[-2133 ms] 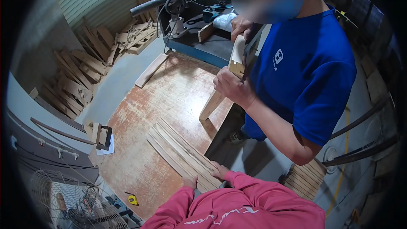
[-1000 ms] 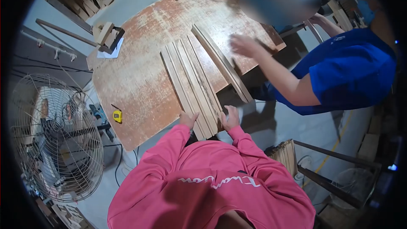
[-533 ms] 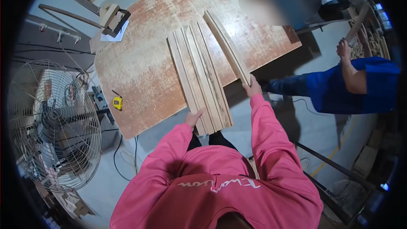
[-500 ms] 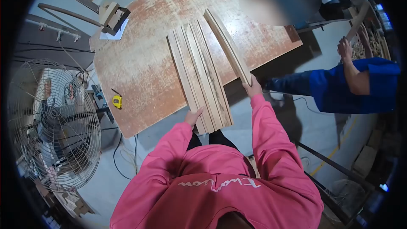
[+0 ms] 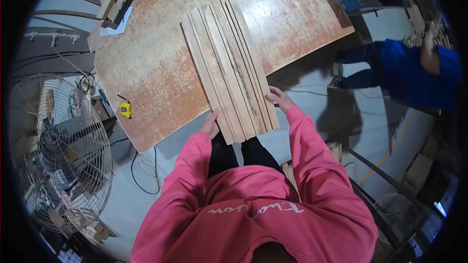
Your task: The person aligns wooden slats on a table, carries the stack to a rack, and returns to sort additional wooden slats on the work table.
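Observation:
Several long wooden strips [image 5: 229, 68] lie side by side on the worktable [image 5: 156, 87], their near ends jutting past its front edge towards my body. Against the left side of these strips, close to the near end, is my left hand [image 5: 210, 124], its fingers partly hidden by the wood. My right hand [image 5: 280, 99] grips the outermost strip on the right side, with the fingertips over its edge. The strips sit close together between my two hands.
A yellow tape measure [image 5: 126, 109] lies on the table's left part. Beyond it are a wooden-and-dark frame piece [image 5: 116, 9] and a white paper [image 5: 117, 25]. A large caged fan [image 5: 63, 151] stands at left. A person in blue [image 5: 414, 70] is at right.
The separate strip in my right hand has come left against the others. My left hand has shifted to the strips' outer left side. The person in blue has moved away from the table.

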The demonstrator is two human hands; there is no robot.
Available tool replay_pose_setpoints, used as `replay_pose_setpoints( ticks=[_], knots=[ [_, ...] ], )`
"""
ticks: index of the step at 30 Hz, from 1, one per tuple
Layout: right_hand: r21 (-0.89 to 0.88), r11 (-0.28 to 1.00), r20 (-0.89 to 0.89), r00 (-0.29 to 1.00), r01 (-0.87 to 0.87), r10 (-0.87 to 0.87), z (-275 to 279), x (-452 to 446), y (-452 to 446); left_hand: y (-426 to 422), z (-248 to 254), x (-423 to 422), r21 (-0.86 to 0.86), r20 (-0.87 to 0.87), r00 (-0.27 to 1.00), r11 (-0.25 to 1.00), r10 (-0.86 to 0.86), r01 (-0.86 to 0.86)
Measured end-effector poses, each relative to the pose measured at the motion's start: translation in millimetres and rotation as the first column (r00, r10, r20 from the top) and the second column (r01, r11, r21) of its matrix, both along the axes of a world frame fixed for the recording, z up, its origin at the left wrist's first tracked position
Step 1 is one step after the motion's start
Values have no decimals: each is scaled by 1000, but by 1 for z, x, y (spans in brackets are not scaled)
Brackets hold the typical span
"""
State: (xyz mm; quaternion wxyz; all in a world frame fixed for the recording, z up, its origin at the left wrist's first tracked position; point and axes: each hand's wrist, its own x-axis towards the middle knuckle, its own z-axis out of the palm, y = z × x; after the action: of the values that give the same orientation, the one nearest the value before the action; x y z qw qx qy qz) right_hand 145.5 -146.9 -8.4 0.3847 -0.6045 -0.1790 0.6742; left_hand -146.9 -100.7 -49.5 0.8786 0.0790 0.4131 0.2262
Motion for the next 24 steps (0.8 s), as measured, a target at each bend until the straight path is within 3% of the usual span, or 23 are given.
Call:
replay_pose_setpoints(
  ticks=[2,7,10,12,17,19,20,22,24],
  knots=[
    [-69,998,-251,968,10,-27,-6,-3,5,-1,-9,-2,-13,-13,999,999,42,-42],
    [26,1000,-272,962,-16,22,3,-23,-8,-7,19,-4,144,-313,948,984,-57,107],
    [7,998,-274,960,56,-52,37,-41,-28,-6,68,-9,85,-260,959,987,-110,136],
    [19,993,-258,960,117,-108,56,-53,-37,-9,89,-21,51,-311,946,992,-94,115],
    [-69,923,-317,869,377,-379,74,-108,-100,-19,141,-44,-67,-435,816,918,-380,391],
    [-70,923,-191,904,377,-384,61,-123,-131,-29,132,-53,-72,-421,793,888,-440,454],
    [-33,878,-228,852,477,-471,52,-135,-149,-40,134,-47,-97,-443,774,883,-452,460],
    [25,777,-256,755,629,-603,37,-158,-179,-34,125,-55,-82,-238,708,740,-665,667],
    [46,684,-256,670,728,-696,33,-176,-213,-28,115,-51,-76,-147,599,613,-787,787]
  ],
)
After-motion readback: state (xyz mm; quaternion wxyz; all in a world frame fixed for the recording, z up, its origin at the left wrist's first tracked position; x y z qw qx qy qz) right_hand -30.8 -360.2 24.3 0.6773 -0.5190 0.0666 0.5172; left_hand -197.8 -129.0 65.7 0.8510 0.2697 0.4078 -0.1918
